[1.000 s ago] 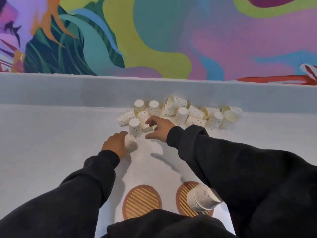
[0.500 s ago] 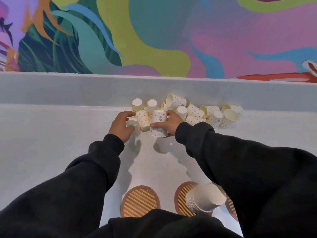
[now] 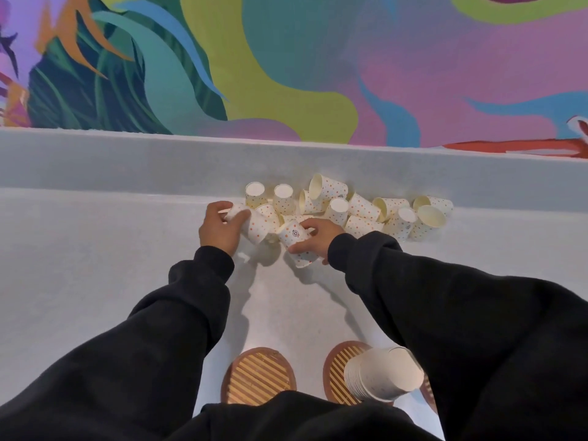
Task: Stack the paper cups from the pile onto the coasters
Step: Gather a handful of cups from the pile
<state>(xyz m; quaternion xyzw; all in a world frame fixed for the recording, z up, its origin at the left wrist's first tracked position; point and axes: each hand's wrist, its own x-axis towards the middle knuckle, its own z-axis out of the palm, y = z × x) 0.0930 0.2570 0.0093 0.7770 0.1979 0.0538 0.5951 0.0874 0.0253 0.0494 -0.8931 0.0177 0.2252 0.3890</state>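
A pale grey worktop runs across the middle of the frame, backed by a low grey ledge and, above it, a bright painted wall. Just above centre, a pile of dotted paper cups lies against the ledge, some upside down, some on their sides.

At the pile's left edge, the left hand has its grip closed round a tilted cup, fingers curled over its base end. Just to the right, the right hand holds another cup between thumb and fingers; this one is tilted with its rim toward the bottom of the frame and bears a small round mark. Both arms wear black sleeves.

At the bottom centre lie two round slatted wooden coasters. The left coaster is bare. The right coaster carries a stack of nested cups, upside down. The edge of a third coaster peeps out beside the right sleeve.
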